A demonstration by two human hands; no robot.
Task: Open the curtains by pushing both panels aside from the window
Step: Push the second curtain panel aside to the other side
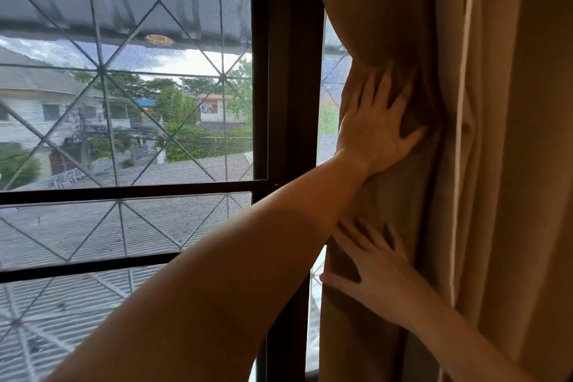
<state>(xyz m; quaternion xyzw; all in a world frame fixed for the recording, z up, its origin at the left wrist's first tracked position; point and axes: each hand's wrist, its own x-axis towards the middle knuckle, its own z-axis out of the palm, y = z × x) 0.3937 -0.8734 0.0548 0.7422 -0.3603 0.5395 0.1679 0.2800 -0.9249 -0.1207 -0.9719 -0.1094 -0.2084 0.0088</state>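
No containers in view that I can see, just window and fabric. The tan-brown heavy fabric curtain panel (387, 25) hangs on the right side of the frame, bunched against the right edge of the dark brown window frame (288, 71), with a narrow strip of glass showing between the frame's vertical post and the curtain edge. My left hand (376, 130) comes in on a bare forearm crossing from lower left, palm flat and fingers spread on the curtain at mid height; it presses the cloth, not clenched, no pinch on the fabric. The cloth creases and gathers around the left hand's fingertips, folds radiating upward from there. My right hand (376, 282) is lower, also spread and flat on the same panel, thumb pointing left along the curtain's leading edge, fingers upward; flat contact, not gripping anything. Behind the brown panel, further right, is a paler beige lining layer (496, 164) with a thin white cord (462, 121) running down it. The curtain's lower part hangs straight in long vertical folds. The left part of the window is uncovered: grey insect mesh with a diamond-pattern metal grille (124, 102), houses, trees and corrugated roofs outside. Only this one panel is in view.
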